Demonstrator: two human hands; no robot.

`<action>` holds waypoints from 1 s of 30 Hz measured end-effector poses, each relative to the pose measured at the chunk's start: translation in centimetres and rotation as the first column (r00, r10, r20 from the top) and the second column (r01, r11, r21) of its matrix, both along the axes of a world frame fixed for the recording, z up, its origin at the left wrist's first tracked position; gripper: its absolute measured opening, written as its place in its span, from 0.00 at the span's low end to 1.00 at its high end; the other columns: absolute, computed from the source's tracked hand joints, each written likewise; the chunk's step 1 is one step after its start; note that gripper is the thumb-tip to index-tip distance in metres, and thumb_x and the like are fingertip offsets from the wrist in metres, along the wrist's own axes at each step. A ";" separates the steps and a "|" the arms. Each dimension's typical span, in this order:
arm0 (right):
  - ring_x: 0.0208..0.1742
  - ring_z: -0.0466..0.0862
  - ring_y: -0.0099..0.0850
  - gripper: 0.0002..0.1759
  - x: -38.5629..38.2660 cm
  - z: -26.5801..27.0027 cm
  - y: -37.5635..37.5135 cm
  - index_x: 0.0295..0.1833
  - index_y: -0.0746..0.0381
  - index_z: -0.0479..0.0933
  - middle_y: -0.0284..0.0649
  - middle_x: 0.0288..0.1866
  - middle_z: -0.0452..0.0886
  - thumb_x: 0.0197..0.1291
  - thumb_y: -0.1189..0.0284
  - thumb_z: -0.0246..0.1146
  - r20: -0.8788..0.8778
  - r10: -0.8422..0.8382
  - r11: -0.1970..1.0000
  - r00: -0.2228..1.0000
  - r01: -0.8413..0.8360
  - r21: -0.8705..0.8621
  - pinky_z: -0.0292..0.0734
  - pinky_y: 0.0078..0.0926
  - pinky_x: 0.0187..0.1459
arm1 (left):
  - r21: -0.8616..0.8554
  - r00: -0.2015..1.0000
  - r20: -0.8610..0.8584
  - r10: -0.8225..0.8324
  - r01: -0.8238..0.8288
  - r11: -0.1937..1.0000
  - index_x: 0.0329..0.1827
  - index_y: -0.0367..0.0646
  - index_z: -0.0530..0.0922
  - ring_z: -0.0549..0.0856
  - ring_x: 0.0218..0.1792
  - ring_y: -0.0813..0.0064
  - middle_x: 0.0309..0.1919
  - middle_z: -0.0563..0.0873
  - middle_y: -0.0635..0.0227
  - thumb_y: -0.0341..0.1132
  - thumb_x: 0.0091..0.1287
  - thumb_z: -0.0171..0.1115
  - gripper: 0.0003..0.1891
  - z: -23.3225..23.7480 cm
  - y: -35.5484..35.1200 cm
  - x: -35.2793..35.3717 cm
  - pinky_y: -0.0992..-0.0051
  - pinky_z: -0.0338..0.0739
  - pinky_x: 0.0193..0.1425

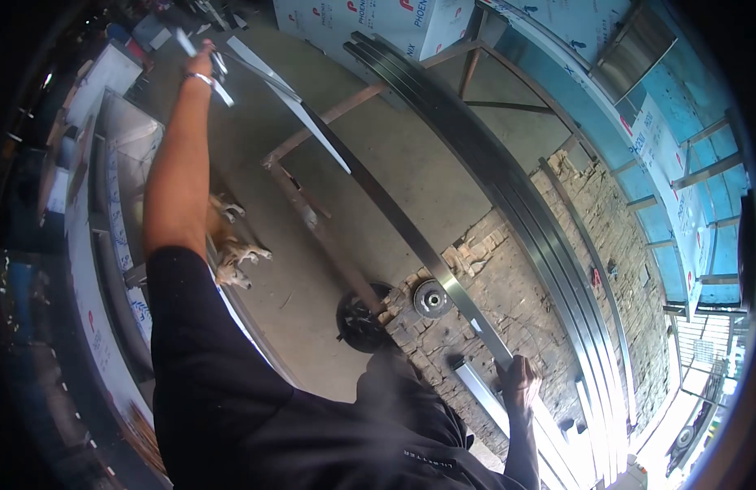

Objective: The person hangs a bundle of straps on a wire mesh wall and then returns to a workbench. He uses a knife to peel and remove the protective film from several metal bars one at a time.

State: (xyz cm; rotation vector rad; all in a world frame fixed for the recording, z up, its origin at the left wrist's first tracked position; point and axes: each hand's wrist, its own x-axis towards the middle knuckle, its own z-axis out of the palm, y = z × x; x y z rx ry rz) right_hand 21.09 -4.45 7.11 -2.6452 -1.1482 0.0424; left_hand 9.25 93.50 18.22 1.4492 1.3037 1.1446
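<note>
My left hand (200, 64) reaches far out at the upper left, its fingers closed around a pale, shiny strip (220, 91); motion blurs it, and I cannot make out its exact kind. My right hand (520, 380) is wrapped around a long metal bar (402, 224) at the lower right. This bar slants across the middle of the view, over the worn wooden bench top (549, 314). Beside its far part a thin white strip (325, 139) runs at a slight angle. A round grinding disc (432, 300) lies on the bench close to the bar.
Several long steel tubes (508, 192) lie side by side along the bench. A dog (239, 257) lies on the floor below my left arm. A rusty frame (312, 216) and a black round container (363, 320) stand near the bench. Blue film-covered panels (655, 163) line the right.
</note>
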 end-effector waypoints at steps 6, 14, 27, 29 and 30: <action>0.30 0.85 0.45 0.21 -0.2 0.3 -0.7 0.41 0.58 0.75 0.42 0.32 0.81 0.50 0.65 0.80 -0.049 -0.049 0.997 0.998 0.046 -0.064 0.80 0.44 0.31 | 0.029 0.631 0.760 0.158 -0.276 0.961 0.53 0.22 0.77 0.92 0.35 0.57 0.40 0.90 0.49 0.50 0.68 0.69 0.31 9.5 -0.7 -1.7 0.58 0.90 0.41; 0.29 0.85 0.45 0.21 -0.6 0.1 -0.8 0.42 0.58 0.74 0.42 0.30 0.79 0.49 0.67 0.80 -0.038 -0.040 0.999 0.998 0.041 0.017 0.80 0.43 0.29 | 0.232 0.903 -0.418 -0.100 0.213 0.949 0.30 0.42 0.79 0.78 0.16 0.83 0.18 0.81 0.71 0.67 0.52 0.78 0.33 7.7 -8.9 -2.5 0.79 0.70 0.18; 0.24 0.81 0.40 0.26 -0.1 1.7 -0.2 0.37 0.58 0.74 0.39 0.27 0.77 0.38 0.68 0.85 0.075 0.001 1.000 0.997 -0.001 0.010 0.78 0.38 0.25 | 0.053 0.399 -0.916 -0.048 0.238 0.970 0.56 0.48 0.85 0.88 0.55 0.54 0.49 0.90 0.56 0.67 0.62 0.68 0.33 0.8 -21.2 8.8 0.55 0.81 0.58; 0.23 0.81 0.41 0.27 0.1 1.8 -0.2 0.37 0.58 0.74 0.39 0.26 0.77 0.36 0.67 0.86 0.098 0.004 1.000 0.995 -0.004 -0.001 0.77 0.38 0.23 | 0.060 0.429 -0.903 -0.037 0.210 0.976 0.60 0.52 0.84 0.86 0.60 0.53 0.57 0.89 0.58 0.53 0.71 0.65 0.22 0.4 -20.5 9.4 0.55 0.81 0.63; 0.23 0.81 0.41 0.27 0.1 1.8 -0.2 0.37 0.58 0.74 0.39 0.26 0.77 0.36 0.67 0.86 0.096 0.002 1.000 0.995 -0.002 0.000 0.77 0.38 0.23 | 0.060 0.427 -0.904 -0.037 0.212 0.975 0.60 0.52 0.84 0.86 0.60 0.53 0.57 0.89 0.58 0.53 0.71 0.65 0.22 -0.8 -19.2 9.5 0.55 0.81 0.63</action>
